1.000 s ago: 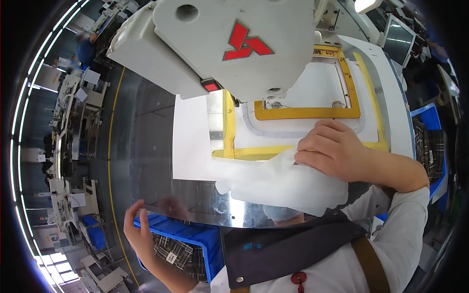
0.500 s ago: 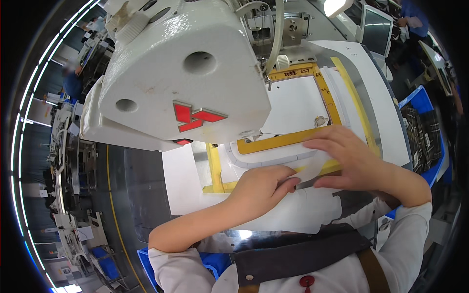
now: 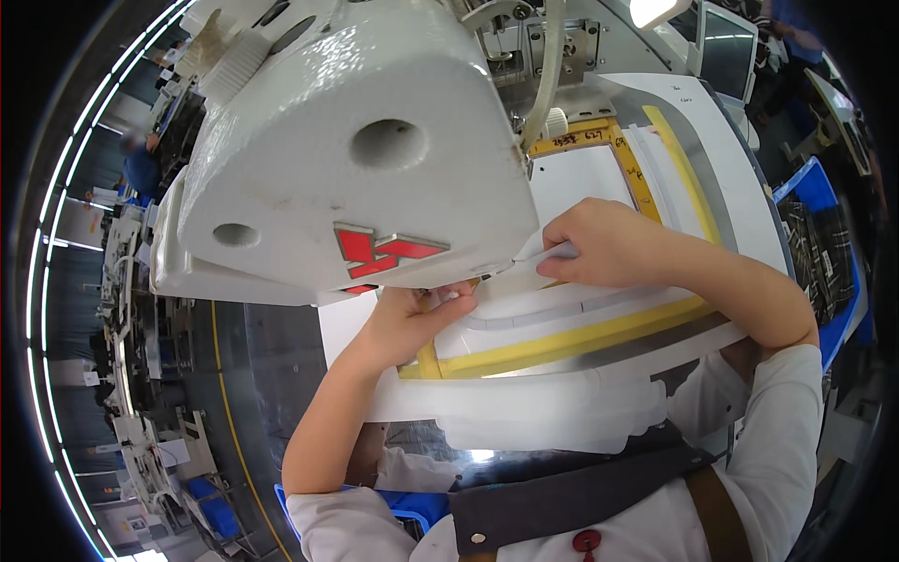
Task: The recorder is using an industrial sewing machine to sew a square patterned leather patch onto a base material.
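Observation:
Close under the head of a large white sewing machine, both my hands are at work. My right hand is closed on one edge of a thin white sheet, which runs from its fingers toward the machine head. My left hand pinches a pale edge, apparently of the same sheet, just below the machine's lower rim. The machine head hides the middle of the sheet. Below them lies a white template bordered with yellow tape. On it, a yellow frame is partly covered by my right hand and the machine.
White sheeting hangs over the near table edge. A lamp and a screen stand at the far right. A blue crate with dark patterned cloth is at right. Another person is far left.
My hands have moved apart: the left went left under the machine head, the right went farther up and forward. The white sheet, earlier held over the template's near side, now extends under the machine.

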`<state>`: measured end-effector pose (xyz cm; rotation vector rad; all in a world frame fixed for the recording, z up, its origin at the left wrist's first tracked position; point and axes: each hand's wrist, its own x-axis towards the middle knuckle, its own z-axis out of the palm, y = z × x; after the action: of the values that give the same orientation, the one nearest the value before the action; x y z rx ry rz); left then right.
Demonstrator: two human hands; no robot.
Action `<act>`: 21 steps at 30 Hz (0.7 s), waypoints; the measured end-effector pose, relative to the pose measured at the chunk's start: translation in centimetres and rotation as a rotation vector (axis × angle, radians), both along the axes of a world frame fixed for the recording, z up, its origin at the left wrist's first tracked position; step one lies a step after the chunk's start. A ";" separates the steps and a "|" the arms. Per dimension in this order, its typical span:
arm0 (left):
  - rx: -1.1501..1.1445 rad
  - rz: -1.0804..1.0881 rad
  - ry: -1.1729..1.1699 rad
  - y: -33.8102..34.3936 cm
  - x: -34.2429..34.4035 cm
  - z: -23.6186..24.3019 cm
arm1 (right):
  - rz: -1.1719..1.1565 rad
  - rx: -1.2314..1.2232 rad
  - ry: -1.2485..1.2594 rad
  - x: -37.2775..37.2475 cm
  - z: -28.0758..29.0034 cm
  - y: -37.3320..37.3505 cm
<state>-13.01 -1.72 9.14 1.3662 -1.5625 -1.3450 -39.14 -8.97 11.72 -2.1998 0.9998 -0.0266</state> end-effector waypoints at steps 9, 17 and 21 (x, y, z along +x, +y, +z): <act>-0.375 0.130 -0.890 4.2 -0.2 2.0 | -0.100 0.036 0.012 0.4 0.5 -0.5; -0.665 -0.265 -0.818 3.9 -5.7 0.6 | -0.051 -0.071 0.038 0.0 -0.4 -0.4; -0.655 -0.293 -0.814 3.4 -5.6 0.5 | -0.159 -0.132 0.000 -3.6 -0.4 0.3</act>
<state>-18.58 1.71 9.67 1.3298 -2.5158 -0.2819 -42.79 -8.65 11.35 -2.2327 1.2011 -0.1698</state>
